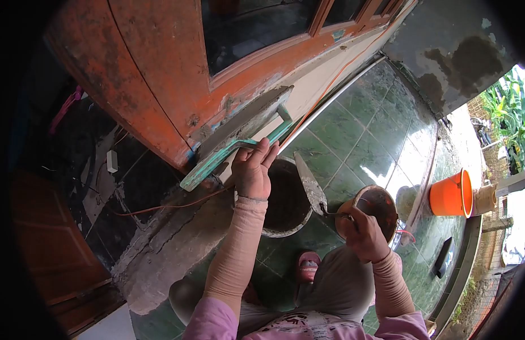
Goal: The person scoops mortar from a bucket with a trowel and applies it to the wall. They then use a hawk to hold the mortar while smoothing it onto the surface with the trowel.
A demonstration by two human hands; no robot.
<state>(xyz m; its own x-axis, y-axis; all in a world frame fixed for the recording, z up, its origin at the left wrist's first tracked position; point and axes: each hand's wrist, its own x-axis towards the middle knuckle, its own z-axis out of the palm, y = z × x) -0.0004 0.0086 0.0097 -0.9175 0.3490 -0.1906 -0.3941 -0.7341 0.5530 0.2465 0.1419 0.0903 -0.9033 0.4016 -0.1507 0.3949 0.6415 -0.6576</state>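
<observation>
My left hand is closed around the handle of a green plastering float, with its flat board tilted close to the lower edge of the orange door frame. Wet-looking grey mortar lies on the float's far face. A pointed trowel, its blade smeared grey, is in my right hand, which grips the handle. Below the blade and left hand stands a dark bucket, its inside in shadow. The right hand is over the near rim of a second, mortar-stained bucket.
An orange bucket stands to the right on the green tiled floor. A thin cable crosses the broken concrete sill at left. The orange wooden frame with glass panes rises ahead. A dark object lies at right.
</observation>
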